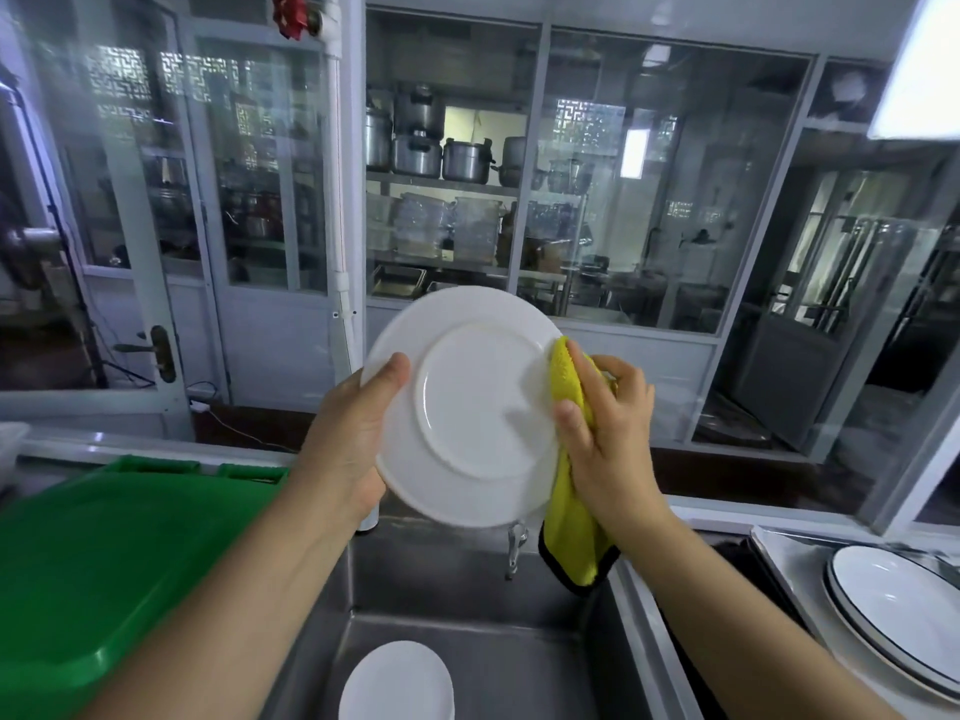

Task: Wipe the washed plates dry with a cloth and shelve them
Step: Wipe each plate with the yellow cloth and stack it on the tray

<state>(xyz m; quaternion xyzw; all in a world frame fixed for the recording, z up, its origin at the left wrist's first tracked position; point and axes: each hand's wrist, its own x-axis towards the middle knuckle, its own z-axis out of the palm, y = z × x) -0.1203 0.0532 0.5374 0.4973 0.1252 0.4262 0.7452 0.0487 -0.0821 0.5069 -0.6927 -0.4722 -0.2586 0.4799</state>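
Rubbing the upturned white plate (470, 407) over the sink (498, 662) — left hand (353, 439) gripping its rim, right hand (608, 423) clutching the yellow cloth (569, 480) against its edge — one wet-fingered slip could drop it onto the plates below (397, 683)

Plate (467, 402): glossy white ceramic, smooth. Cloth (569, 491): fuzzy yellow microfibre, black trim. Sink (431, 579): brushed steel. Bin lid (104, 558): shiny green plastic.

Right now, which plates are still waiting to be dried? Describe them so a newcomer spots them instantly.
Find the steel sink at the bottom centre. Low in its basin sits a stack of plain white plates. Unlike the black-rimmed plates on the right counter, these have no rim line.
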